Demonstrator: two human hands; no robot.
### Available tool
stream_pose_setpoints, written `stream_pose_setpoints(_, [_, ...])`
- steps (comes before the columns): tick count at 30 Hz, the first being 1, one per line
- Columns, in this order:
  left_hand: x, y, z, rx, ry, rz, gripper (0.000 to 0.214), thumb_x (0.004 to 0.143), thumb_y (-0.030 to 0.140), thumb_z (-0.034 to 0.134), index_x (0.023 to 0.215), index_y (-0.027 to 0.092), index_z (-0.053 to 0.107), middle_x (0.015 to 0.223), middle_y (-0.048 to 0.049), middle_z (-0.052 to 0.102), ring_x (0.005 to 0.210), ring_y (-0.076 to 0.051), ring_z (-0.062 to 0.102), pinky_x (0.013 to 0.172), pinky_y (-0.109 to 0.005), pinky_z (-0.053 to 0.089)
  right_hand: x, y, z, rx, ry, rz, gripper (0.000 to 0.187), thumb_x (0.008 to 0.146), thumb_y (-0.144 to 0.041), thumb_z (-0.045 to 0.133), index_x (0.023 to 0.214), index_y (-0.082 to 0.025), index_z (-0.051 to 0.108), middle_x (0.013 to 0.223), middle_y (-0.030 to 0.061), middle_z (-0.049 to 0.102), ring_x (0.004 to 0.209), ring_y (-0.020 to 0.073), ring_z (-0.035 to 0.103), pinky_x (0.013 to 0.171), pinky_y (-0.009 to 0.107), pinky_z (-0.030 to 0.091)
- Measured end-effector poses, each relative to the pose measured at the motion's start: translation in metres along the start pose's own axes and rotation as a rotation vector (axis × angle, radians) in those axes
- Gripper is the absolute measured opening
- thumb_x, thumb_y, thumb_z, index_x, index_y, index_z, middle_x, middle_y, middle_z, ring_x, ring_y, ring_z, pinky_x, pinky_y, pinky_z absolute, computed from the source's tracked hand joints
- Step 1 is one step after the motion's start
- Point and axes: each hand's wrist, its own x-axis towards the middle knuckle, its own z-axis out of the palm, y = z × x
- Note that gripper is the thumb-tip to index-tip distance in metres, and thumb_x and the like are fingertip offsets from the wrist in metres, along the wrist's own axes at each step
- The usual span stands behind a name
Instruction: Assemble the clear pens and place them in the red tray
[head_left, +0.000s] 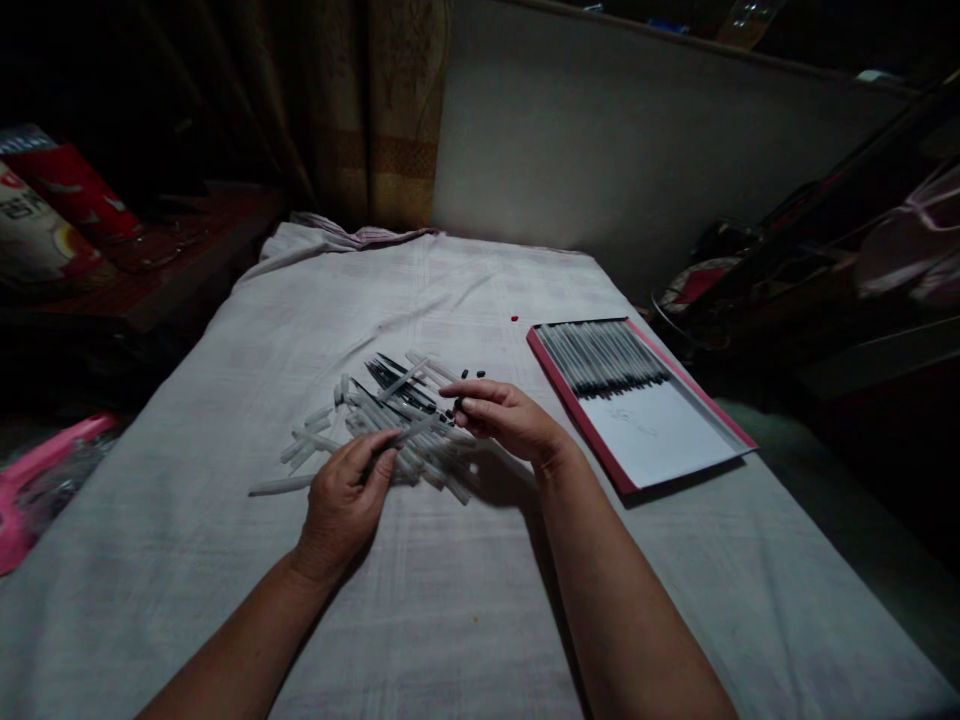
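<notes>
My left hand (pixel 346 505) is closed around a translucent pen barrel (pixel 417 430), which points up and to the right. Just beyond its end, my right hand (pixel 510 420) pinches a small black pen plug (pixel 458 404) between thumb and fingers. Barrel and plug look close, but I cannot tell whether they touch. Under and around both hands lies a loose heap of clear pen barrels (pixel 450 482). Dark slim pen pieces (pixel 386 376) lie at its far side. A few small black plugs (pixel 481 374) rest beyond my right fingers.
To the right, a shallow red-edged box (pixel 626 478) holds a row of pens (pixel 600 355) with black ends. A tiny red piece (pixel 514 318) lies near it on the white cloth (pixel 420 620). Left of the bed are a pink basket (pixel 64 445) and a low wooden table (pixel 180 270).
</notes>
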Motion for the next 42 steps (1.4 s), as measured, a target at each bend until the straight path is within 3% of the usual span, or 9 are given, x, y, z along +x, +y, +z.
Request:
stream_pose_setpoints(7, [0.001,-0.001,0.000,0.007,0.007,0.029,0.023,0.094,0.030,0.056,0.108,0.020,0.071,0.100,-0.0046,0.076,0.090,-0.019,0.072,0.083,-0.029,0.056,0.002,0.000,0.001,-0.084,0.059,0.008,0.030,0.076,-0.040,0.076,0.091,-0.020,0.059,0.084,0.0021,0.073,0.066,0.0114,0.061,0.053,0.020,0.040])
stream_pose_setpoints(14, [0.001,0.000,0.000,0.006,0.007,0.017,0.023,0.095,0.031,0.055,0.108,0.020,0.071,0.099,-0.0039,0.076,0.090,-0.019,0.072,0.081,-0.028,0.056,0.006,0.002,0.010,-0.182,0.081,-0.071,0.026,0.071,-0.033,0.079,0.087,-0.018,0.067,0.071,-0.0034,0.064,0.060,0.0085,0.052,0.058,0.022,0.043])
stream_pose_setpoints(22, [0.001,-0.001,0.000,0.019,-0.013,-0.010,0.025,0.095,0.032,0.053,0.108,0.021,0.071,0.099,-0.0041,0.076,0.091,-0.019,0.072,0.082,-0.029,0.056,0.007,0.003,0.012,-0.187,0.079,-0.075,0.023,0.069,-0.028,0.078,0.087,-0.018,0.069,0.078,-0.0017,0.066,0.062,0.0086,0.054,0.062,0.024,0.046])
stream_pose_setpoints(27, [0.001,-0.002,0.000,0.012,-0.001,0.021,0.025,0.094,0.031,0.054,0.107,0.021,0.072,0.099,-0.0039,0.077,0.091,-0.019,0.072,0.082,-0.029,0.057,0.007,0.002,0.012,-0.404,0.098,-0.185,0.013,0.075,-0.022,0.069,0.086,-0.017,0.072,0.082,0.0012,0.070,0.074,0.0131,0.062,0.072,0.027,0.049])
stream_pose_setpoints(33, [0.001,-0.003,0.000,0.031,0.013,0.078,0.024,0.095,0.029,0.054,0.109,0.021,0.072,0.099,-0.0040,0.077,0.090,-0.018,0.073,0.081,-0.028,0.058,0.002,-0.003,0.014,-0.680,0.126,-0.296,0.013,0.079,-0.019,0.067,0.089,-0.018,0.076,0.087,0.0034,0.075,0.081,0.0162,0.067,0.074,0.028,0.050])
stream_pose_setpoints(39, [0.000,-0.005,0.000,0.061,0.007,0.108,0.024,0.096,0.029,0.054,0.109,0.019,0.071,0.099,-0.0053,0.077,0.090,-0.018,0.073,0.081,-0.028,0.058,0.001,-0.006,0.015,-0.843,0.131,-0.228,0.010,0.084,-0.020,0.065,0.083,-0.017,0.074,0.077,0.0018,0.072,0.072,0.0131,0.064,0.067,0.023,0.045])
stream_pose_setpoints(42, [0.000,-0.004,0.000,0.067,-0.015,0.113,0.024,0.097,0.030,0.053,0.110,0.020,0.071,0.100,-0.0058,0.077,0.090,-0.018,0.073,0.081,-0.029,0.058,0.002,-0.006,0.016,-0.945,0.138,-0.149,0.025,0.090,-0.028,0.060,0.070,-0.015,0.069,0.064,0.0007,0.066,0.062,0.0111,0.058,0.061,0.023,0.039])
